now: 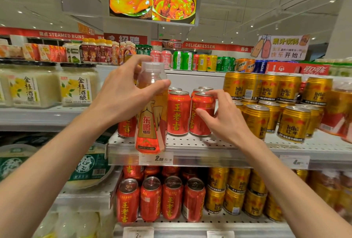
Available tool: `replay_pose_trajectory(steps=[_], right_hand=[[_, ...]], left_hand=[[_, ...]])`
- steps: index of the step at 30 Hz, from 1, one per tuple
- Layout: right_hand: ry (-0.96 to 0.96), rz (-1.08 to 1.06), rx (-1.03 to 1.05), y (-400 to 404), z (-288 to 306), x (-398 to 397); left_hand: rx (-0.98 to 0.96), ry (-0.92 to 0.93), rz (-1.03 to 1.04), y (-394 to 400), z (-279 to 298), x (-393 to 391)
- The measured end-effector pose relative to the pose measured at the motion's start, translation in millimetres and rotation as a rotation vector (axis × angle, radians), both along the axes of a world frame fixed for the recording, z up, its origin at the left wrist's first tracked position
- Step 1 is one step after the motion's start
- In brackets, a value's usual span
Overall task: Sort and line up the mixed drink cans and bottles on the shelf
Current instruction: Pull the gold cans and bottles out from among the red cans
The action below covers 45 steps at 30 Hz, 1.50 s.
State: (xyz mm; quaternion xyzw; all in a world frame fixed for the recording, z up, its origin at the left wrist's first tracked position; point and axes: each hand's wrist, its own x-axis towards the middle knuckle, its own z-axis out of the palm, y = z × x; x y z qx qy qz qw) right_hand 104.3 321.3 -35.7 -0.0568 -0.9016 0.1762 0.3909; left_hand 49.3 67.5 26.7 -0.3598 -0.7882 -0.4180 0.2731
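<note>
- head view: left hand [122, 95] is gripping the orange bottle [151, 116] at the shelf's [219, 147] front edge, sorting it out.
- right hand [222, 116] is curling around 1 red can [202, 114]; next, it needs aligning.

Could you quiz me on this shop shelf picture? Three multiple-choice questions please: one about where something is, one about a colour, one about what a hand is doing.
1. Where are the gold cans relative to the red cans?
A. to their right
B. to their left
C. on top of them

2. What colour is the bottle cap?
A. black
B. clear
C. blue

3. What is the left hand doing?
A. hanging empty
B. pressing a price tag
C. gripping the bottle

Answers: 1 A, the gold cans stand right of the red ones on the same shelf. 2 B, the cap is see-through. 3 C, its fingers curl round the bottle's neck.
</note>
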Motion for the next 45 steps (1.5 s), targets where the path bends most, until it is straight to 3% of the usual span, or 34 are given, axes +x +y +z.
replay_pose_trajectory(steps=[11, 17, 24, 34, 41, 45], right_hand=[[-0.089, 0.190, -0.230, -2, -3, 19], [0.060, 0.177, -0.273, -21, 1, 50], [-0.240, 0.442, -0.335, -72, -16, 60], [-0.165, 0.271, -0.407, -79, -44, 74], [-0.099, 0.128, -0.607, -48, -78, 121], [-0.036, 0.087, -0.724, -19, -98, 153]], left_hand=[[-0.006, 0.022, -0.010, -4, 2, 1], [0.139, -0.057, -0.133, -10, -7, 1], [0.136, -0.140, -0.342, 9, -30, 5], [0.080, -0.244, -0.509, 24, -63, -1], [0.275, -0.394, -0.570, 40, -114, 28], [0.290, -0.496, -0.547, 61, -157, 59]])
